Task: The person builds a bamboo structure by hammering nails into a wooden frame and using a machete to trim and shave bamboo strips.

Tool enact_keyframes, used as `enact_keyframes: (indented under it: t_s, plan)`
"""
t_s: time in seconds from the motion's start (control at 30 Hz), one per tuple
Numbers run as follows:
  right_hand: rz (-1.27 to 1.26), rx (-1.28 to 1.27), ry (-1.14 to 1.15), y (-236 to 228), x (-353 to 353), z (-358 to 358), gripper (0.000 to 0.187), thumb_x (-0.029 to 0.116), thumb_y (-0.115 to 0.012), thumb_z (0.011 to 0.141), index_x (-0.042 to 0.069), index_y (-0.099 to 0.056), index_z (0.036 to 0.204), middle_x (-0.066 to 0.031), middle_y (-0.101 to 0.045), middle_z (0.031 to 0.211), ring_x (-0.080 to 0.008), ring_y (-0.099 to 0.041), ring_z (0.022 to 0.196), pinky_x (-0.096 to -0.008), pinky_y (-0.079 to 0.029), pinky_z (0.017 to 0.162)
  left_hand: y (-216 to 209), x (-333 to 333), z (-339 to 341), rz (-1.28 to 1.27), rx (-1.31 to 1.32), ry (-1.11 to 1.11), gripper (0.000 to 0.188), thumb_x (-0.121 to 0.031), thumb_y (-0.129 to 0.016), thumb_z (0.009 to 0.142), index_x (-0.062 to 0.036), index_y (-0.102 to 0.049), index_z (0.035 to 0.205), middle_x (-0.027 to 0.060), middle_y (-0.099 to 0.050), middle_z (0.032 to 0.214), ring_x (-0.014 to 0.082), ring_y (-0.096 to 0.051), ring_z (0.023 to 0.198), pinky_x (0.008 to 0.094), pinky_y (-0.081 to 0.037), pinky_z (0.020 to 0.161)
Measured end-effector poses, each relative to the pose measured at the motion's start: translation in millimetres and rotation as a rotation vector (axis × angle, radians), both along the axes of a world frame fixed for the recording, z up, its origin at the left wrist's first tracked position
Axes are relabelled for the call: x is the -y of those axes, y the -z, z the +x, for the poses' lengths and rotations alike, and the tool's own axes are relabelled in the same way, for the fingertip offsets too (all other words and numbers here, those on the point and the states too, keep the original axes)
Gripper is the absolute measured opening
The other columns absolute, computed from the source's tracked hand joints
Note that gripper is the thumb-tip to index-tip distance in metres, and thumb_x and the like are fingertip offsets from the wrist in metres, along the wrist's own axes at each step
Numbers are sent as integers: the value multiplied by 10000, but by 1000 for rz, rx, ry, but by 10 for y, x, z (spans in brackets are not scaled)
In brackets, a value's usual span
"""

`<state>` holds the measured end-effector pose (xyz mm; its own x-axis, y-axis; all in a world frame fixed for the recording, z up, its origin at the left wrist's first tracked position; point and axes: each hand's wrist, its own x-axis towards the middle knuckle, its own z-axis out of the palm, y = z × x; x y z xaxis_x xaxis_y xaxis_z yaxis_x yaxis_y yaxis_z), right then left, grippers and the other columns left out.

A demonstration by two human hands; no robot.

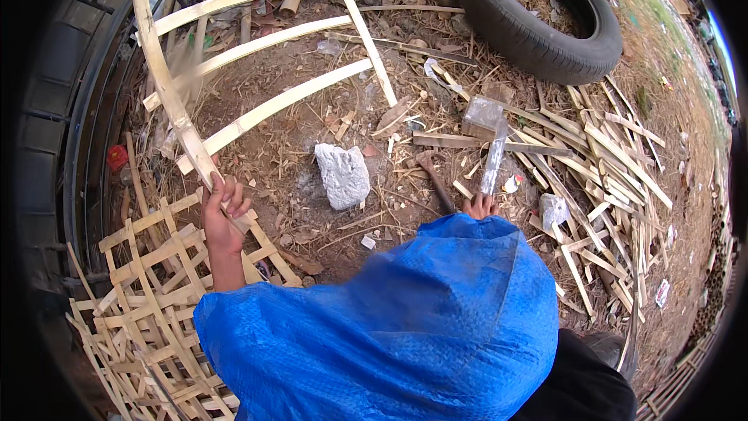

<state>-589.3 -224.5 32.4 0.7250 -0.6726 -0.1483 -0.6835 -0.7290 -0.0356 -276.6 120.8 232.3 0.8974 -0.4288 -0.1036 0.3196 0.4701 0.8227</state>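
Left hand [226, 201] of the worker: the fingers are curled closed around the lower end of the thick side rail of a split-bamboo frame [174, 105], with the fingertips showing on the rail's right side. The frame lies ahead and to the left, its pale cross-slats running from the rail to a thinner strip. Right hand [481, 204]: the fingers are closed around the near end of a flat, silvery blade-like tool [494, 157], which points away from the body; part of this grip is hidden.

Lettering: a small printed packet [662, 294] lies at the far right, its print too small to read.

Pose: the left wrist is bare and raised, the forearm emerging from a blue woven-plastic garment [389, 327]. The right arm reaches forward beneath the same covering, only the hand showing past its edge. Between the hands and slightly beyond them lies a rough white block [343, 176]; a woven bamboo lattice [152, 265] lies below the left hand, and loose bamboo slats [615, 175] are heaped to the right.
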Motion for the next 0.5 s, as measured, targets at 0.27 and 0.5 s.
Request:
enact_keyframes:
  t_s: [0.27, 0.5]
  plan:
    - [-64, -86, 150, 786, 81, 142, 208, 204, -565, 900, 55, -647, 1021, -122, -708, 1017, -292, -610, 1111, -481, -407, 978, 485, 293, -349, -238, -174, 74, 492, -273, -399, 1109, -147, -295, 1573, -42, -306, 756, 43, -279, 587, 192, -295, 507]
    - [703, 17, 265, -342, 75, 271, 561, 451, -716, 894, 39, -628, 1264, -203, -724, 1028, -377, -706, 977, -469, -525, 859, 1072, 423, -518, -329, -345, 176, 523, -270, -438, 1097, -150, -274, 1579, -48, -302, 732, 49, -281, 600, 198, -277, 515]
